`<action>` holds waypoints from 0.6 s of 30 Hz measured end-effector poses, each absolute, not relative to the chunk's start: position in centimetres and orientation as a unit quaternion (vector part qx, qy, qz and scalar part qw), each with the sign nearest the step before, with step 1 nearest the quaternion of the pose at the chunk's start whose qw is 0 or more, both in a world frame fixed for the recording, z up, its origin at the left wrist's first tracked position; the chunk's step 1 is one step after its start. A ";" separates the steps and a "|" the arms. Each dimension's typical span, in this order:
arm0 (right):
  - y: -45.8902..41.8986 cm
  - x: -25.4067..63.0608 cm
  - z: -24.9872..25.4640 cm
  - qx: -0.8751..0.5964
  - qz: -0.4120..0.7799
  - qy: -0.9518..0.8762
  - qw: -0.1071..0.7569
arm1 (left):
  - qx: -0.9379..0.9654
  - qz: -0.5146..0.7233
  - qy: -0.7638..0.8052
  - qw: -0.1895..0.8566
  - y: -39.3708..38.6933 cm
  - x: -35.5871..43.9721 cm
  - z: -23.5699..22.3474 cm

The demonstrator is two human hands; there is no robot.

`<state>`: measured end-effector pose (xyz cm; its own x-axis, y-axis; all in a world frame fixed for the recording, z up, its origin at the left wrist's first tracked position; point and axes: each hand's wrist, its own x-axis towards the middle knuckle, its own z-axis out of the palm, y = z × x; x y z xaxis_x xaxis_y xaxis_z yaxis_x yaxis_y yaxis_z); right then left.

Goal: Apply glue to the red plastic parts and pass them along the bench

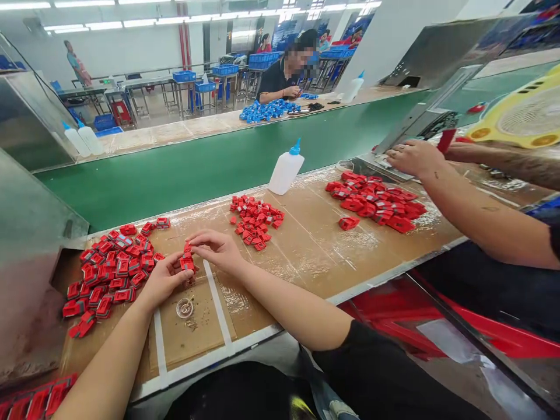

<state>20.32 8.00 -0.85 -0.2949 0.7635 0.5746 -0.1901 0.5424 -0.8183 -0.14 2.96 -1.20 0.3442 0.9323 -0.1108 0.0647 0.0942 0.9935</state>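
Observation:
My left hand (166,280) is closed on a red plastic part (187,263), held just above a taped cardboard sheet (192,341). From the right, my right hand (219,249) pinches a small red piece (188,246) at the top of that part; the fingertips partly hide where the two meet. A heap of red plastic housings with grey edges (109,271) lies beside my left hand. Beyond my right hand is a pile of smaller red pieces (256,221). A small round dish (184,308) rests on the cardboard below my hands.
A white bottle with a blue nozzle (286,169) stands near the green belt (175,186). Farther right are a pile of larger red parts (376,201) and a co-worker's hand (415,157) at a metal device. Another person sits across the belt behind blue parts (269,109).

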 end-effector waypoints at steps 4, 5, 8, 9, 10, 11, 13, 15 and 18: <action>7.9 20.7 -0.9 -0.174 0.335 -0.768 0.517 | 0.566 0.366 0.432 0.599 3.1 -0.2 -0.9; 7.9 20.8 -1.0 -0.164 0.318 -0.782 0.510 | 0.564 0.367 0.431 0.602 3.1 -0.3 -0.9; 8.0 21.0 -1.4 -0.138 0.303 -0.811 0.480 | 0.553 0.368 0.425 0.614 3.1 -0.6 -0.9; 8.0 21.1 -1.6 -0.131 0.303 -0.817 0.473 | 0.549 0.370 0.423 0.618 3.0 -0.7 -0.9; 8.0 21.1 -1.7 -0.125 0.304 -0.819 0.471 | 0.546 0.372 0.422 0.621 3.0 -0.7 -0.8; 8.0 21.1 -1.8 -0.122 0.303 -0.818 0.474 | 0.544 0.372 0.424 0.621 3.0 -0.8 -0.8; 8.0 21.1 -1.9 -0.121 0.298 -0.814 0.484 | 0.549 0.369 0.433 0.613 2.9 -0.8 -0.8; 8.0 21.1 -1.9 -0.122 0.297 -0.817 0.479 | 0.559 0.367 0.440 0.600 2.9 -0.7 -0.8; 8.1 21.0 -2.0 -0.132 0.305 -0.824 0.459 | 0.578 0.376 0.439 0.576 2.9 -0.6 -0.9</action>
<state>21.00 8.06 -2.04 -0.5442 0.4980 0.6751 -0.0624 0.7785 -0.6245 -0.61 2.93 -0.86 0.3313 0.9409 -0.0708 0.0741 0.0488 0.9961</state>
